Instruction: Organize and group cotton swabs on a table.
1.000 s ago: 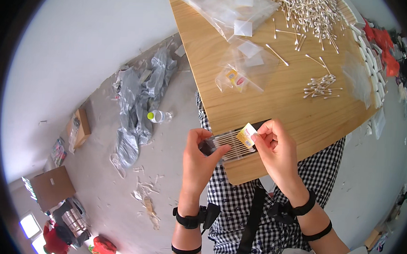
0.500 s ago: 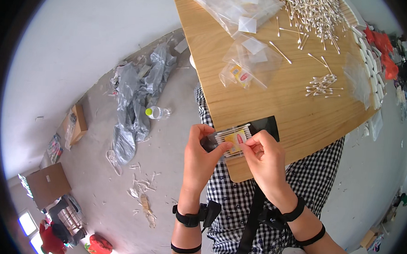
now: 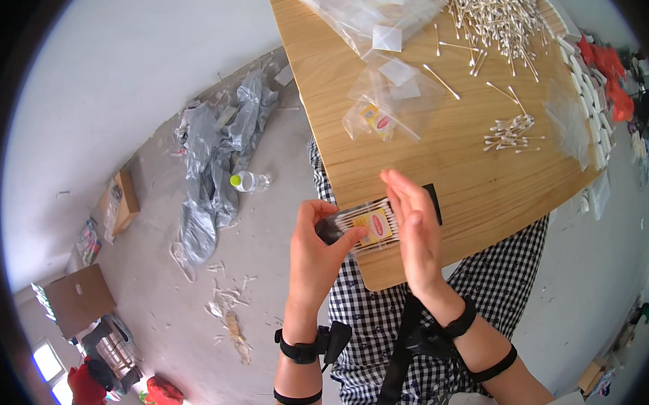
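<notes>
A flat pack of cotton swabs (image 3: 376, 225), with a yellow label on top and dark ends showing, lies over the table's near corner. My left hand (image 3: 317, 244) grips its left side, thumb pressed on top by the label and the other fingers mostly hidden beneath. My right hand (image 3: 418, 243) is held edge-on at the pack's right end, fingers stretched out and closing on nothing. A black end (image 3: 433, 201) sticks out behind that hand. Whether the right palm touches the pack cannot be made out.
The wooden table (image 3: 355, 171) carries a clear bag with a yellow label card (image 3: 375, 119), a small swab pile (image 3: 512, 135), a large swab heap (image 3: 495, 25) and white bundles (image 3: 590, 98) along its right edge. Grey plastic sheeting (image 3: 202, 175) and a bottle (image 3: 251, 182) lie on the floor.
My right hand has let go of the yellow label, straightened its fingers and turned edge-on at the pack's right end. The left hand keeps its grip.
</notes>
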Demonstrator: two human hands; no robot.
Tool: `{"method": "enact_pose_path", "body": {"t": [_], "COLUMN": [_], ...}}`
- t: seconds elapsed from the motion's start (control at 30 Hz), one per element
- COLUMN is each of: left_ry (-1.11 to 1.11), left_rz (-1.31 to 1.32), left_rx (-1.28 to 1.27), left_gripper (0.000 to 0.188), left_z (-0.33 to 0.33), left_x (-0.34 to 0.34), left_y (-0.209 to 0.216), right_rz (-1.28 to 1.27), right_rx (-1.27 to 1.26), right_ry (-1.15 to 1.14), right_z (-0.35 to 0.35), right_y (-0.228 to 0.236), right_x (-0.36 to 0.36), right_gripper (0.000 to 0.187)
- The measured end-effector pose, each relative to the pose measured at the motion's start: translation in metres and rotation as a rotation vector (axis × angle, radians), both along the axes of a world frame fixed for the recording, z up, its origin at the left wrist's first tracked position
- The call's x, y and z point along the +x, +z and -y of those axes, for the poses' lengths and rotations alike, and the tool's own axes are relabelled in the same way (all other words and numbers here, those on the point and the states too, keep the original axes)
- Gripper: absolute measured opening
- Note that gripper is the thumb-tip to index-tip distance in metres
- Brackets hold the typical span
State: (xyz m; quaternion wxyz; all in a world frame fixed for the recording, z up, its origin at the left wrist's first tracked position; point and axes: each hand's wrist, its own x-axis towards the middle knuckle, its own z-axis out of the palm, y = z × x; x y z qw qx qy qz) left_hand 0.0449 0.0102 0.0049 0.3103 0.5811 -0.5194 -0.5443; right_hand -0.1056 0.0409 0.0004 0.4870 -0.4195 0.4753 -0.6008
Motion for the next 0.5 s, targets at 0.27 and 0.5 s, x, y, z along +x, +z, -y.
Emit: {"method": "enact_pose_path", "body": {"t": [0.27, 0.5], "left_ry": [0.281, 0.346], "left_rz": [-0.008, 0.217], "left_rx": [-0.074, -0.178], "left_gripper": [0.023, 0.018], "left_z": [-0.005, -0.011], "left_x": [-0.006, -0.032], "left_y": [-0.009, -0.009], "right_rz": [0.07, 0.042], "right_rx": [0.0, 0.013], "right_ry": [-0.018, 0.034], "right_z": [-0.001, -0.004], "right_y": [-0.002, 0.003], "right_x": [-0.001, 0.008], "right_gripper": [0.07, 0.071]}}
